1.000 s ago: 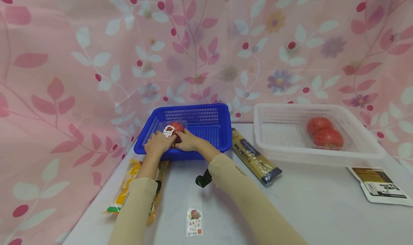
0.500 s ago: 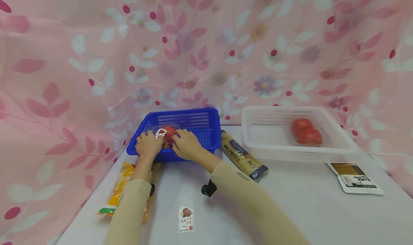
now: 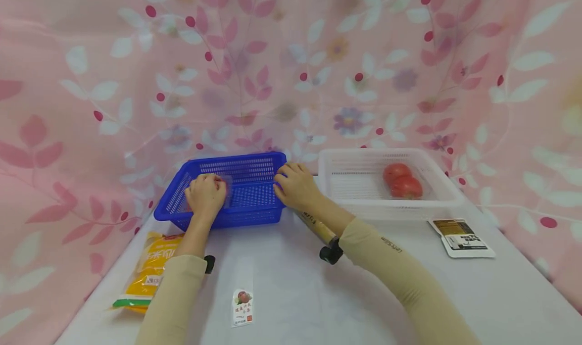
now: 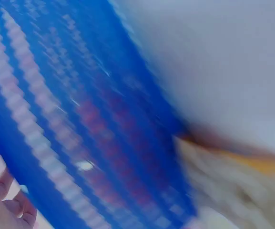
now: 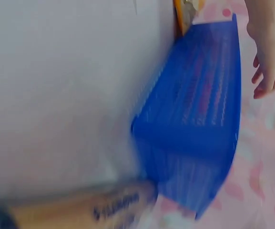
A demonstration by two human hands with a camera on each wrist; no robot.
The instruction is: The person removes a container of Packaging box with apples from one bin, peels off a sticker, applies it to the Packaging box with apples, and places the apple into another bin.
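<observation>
My left hand (image 3: 205, 196) hangs over the front left rim of the blue basket (image 3: 256, 216), fingers loosely bent. Behind it in the head view, a clear plastic pack of red fruit (image 3: 227, 187) sits inside the basket, mostly hidden. Red also shows through the slotted wall in the left wrist view, where my left fingers (image 4: 13, 202) appear past the rim. My right hand (image 3: 297, 187) is at the basket's right end, fingers spread and holding nothing. Beneath the right forearm lies a spaghetti packet (image 3: 318, 228), partly covered.
A white basket (image 3: 354, 209) stands at the right with a pack of red tomatoes (image 3: 403, 181). In front of it lies a brown and white pouch (image 3: 461, 238). A yellow bag (image 3: 152, 269) lies by the left forearm, and a fruit-printed label (image 3: 243, 307) is at the front.
My right hand has left the fruit pack and moved right to the basket's end. My left hand stays over the pack, now covering its sticker. The head view has swung right.
</observation>
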